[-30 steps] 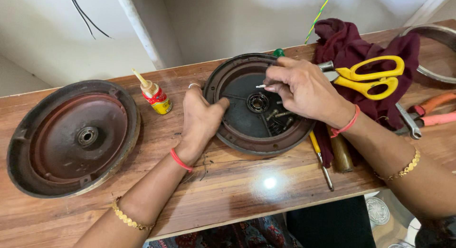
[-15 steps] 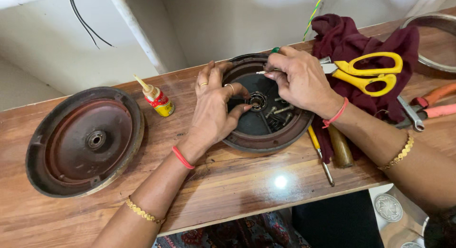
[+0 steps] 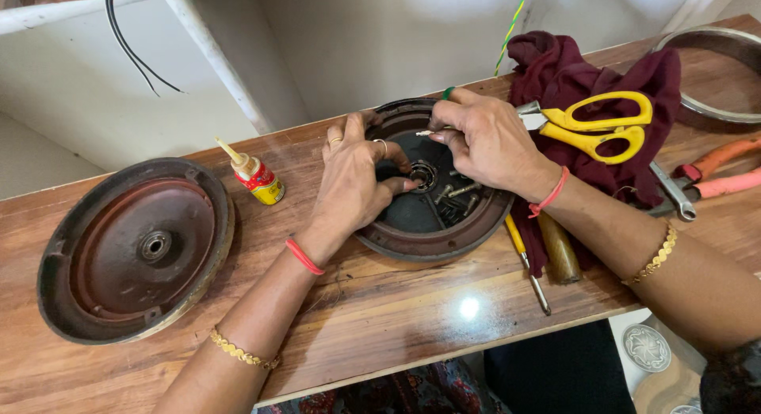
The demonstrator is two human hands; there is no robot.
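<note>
Rust-brown round metal cover (image 3: pixel 135 251) at left of frame, dark grey-black motor housing (image 3: pixel 432 216) at centre, yellow-handled scissors (image 3: pixel 598 125) on maroon cloth (image 3: pixel 571 73) upper right, orange-handled pliers (image 3: pixel 713 172) at right, small yellow-and-red glue bottle (image 3: pixel 258 176), reddish-brown wood-grain table (image 3: pixel 380 311), red thread bands and gold bracelets on both wrists

Bare forearms, red thread and gold bracelets, rings on left fingers (image 3: pixel 358 141).

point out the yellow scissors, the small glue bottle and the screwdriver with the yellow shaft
yellow-handled scissors (image 3: pixel 604 127): head view, on the handle loops, atop the maroon cloth.
small yellow glue bottle with red band (image 3: pixel 259 179): head view, on its body.
yellow-shafted screwdriver (image 3: pixel 517 238): head view, on the yellow part of the shaft.
</note>
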